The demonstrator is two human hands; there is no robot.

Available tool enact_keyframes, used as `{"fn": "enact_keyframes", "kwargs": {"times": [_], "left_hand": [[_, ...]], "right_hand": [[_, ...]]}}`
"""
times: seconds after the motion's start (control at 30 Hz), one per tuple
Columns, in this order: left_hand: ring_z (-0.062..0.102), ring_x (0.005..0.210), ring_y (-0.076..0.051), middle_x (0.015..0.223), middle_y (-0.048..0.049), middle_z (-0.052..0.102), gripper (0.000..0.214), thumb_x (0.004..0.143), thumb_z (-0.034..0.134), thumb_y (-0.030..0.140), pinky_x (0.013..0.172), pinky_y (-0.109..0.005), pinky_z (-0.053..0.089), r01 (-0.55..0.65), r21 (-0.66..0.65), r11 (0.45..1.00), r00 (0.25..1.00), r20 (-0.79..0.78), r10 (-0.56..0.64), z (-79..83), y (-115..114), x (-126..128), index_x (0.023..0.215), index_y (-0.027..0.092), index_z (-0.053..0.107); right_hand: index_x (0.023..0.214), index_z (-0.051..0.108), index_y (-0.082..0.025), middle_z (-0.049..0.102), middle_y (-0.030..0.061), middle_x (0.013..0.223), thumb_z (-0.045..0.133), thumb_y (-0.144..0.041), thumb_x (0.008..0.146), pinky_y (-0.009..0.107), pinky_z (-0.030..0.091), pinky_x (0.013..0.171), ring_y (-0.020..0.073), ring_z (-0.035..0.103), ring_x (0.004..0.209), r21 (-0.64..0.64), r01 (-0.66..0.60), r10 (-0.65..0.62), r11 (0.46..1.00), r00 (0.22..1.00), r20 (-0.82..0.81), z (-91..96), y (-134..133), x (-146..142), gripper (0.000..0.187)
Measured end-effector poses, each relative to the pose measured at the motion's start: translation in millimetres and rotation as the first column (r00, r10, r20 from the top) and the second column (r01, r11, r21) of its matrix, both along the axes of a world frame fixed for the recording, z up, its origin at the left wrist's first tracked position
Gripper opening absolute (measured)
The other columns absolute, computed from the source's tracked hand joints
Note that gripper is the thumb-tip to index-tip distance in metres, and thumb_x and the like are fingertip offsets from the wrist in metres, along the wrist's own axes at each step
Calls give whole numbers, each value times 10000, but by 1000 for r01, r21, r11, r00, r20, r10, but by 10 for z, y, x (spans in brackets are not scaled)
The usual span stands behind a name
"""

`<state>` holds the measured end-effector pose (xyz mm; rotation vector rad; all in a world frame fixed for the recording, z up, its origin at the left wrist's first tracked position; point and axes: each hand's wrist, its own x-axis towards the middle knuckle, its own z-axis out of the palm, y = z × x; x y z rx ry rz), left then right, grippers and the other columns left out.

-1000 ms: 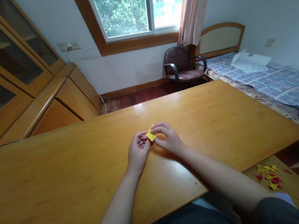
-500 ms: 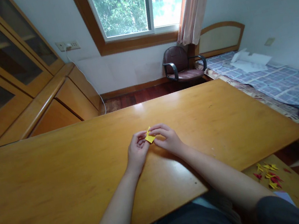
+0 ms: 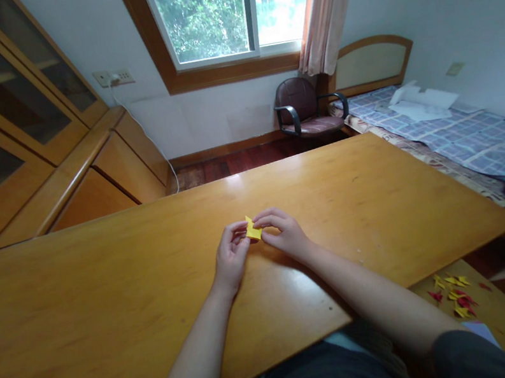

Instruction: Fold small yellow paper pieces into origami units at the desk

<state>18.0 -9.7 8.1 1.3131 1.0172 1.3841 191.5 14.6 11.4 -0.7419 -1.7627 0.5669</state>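
A small piece of folded yellow paper (image 3: 254,232) is held between my two hands, over the middle of the wooden table (image 3: 105,291). My left hand (image 3: 231,252) pinches its left side with thumb and fingers. On the other side, my right hand (image 3: 283,232) grips the paper's right edge, its fingers curved over the top and the thumb below. One pointed corner of the paper sticks up between the fingertips. The fingers cover parts of its edges, so its full shape is hidden.
Several small red and yellow folded paper pieces (image 3: 457,296) lie on a lower surface at the right, near a pale sheet (image 3: 480,333). Beyond the table stand an armchair (image 3: 304,109) and a bed (image 3: 454,123). A glass-doored cabinet (image 3: 31,142) lines the left.
The yellow paper has turned slightly between my fingers, and its upper point now leans further left. Both hands stay in nearly the same place.
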Motion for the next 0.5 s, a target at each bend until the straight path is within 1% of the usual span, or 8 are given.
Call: {"fn": "enact_keyframes", "kwargs": {"times": [0.13, 0.2, 0.27, 0.37, 0.5], "left_hand": [[650, 908, -175, 1001, -46, 655, 255, 872, 612, 396, 780, -308, 576, -61, -85, 994, 997, 50, 65, -22, 34, -18, 1037, 202, 629], [643, 857, -156, 944, -31, 652, 277, 848, 652, 411, 773, -280, 555, -98, -96, 990, 994, 38, 102, -25, 56, -23, 1026, 201, 629], [638, 841, -143, 897, -14, 642, 307, 792, 722, 387, 792, -265, 535, -126, -83, 988, 992, 15, 128, -18, 69, -25, 1013, 197, 627], [644, 843, -139, 872, -3, 633, 356, 734, 773, 351, 817, -267, 525, -128, -81, 988, 992, 6, 129, -3, 73, -23, 1010, 190, 616], [660, 813, -137, 842, 3, 654, 393, 727, 787, 347, 808, -275, 528, -102, -112, 988, 994, 19, 105, 16, 68, -31, 1027, 186, 591]], "right_hand": [[948, 710, -223, 702, 67, 1011, 605, -114, 851, 336, 574, 894, 173, 687, 958, 34, -10, 9, 999, 999, 35, -16, -6, 6, 180], [948, 712, -230, 699, 64, 1014, 601, -131, 865, 331, 578, 885, 170, 687, 960, 38, -32, 29, 999, 997, 67, -32, -10, 4, 171], [945, 715, -234, 697, 63, 1010, 605, -154, 877, 326, 583, 874, 169, 686, 956, 50, -49, 44, 998, 995, 92, -46, -12, 2, 153], [934, 722, -231, 690, 69, 994, 615, -163, 881, 319, 587, 858, 167, 680, 935, 90, -51, 41, 995, 993, 113, -55, -11, 4, 137], [948, 732, -247, 669, 75, 1047, 623, -133, 862, 320, 588, 856, 172, 665, 969, 93, -56, 41, 994, 986, 161, -64, -10, 16, 180]]}}
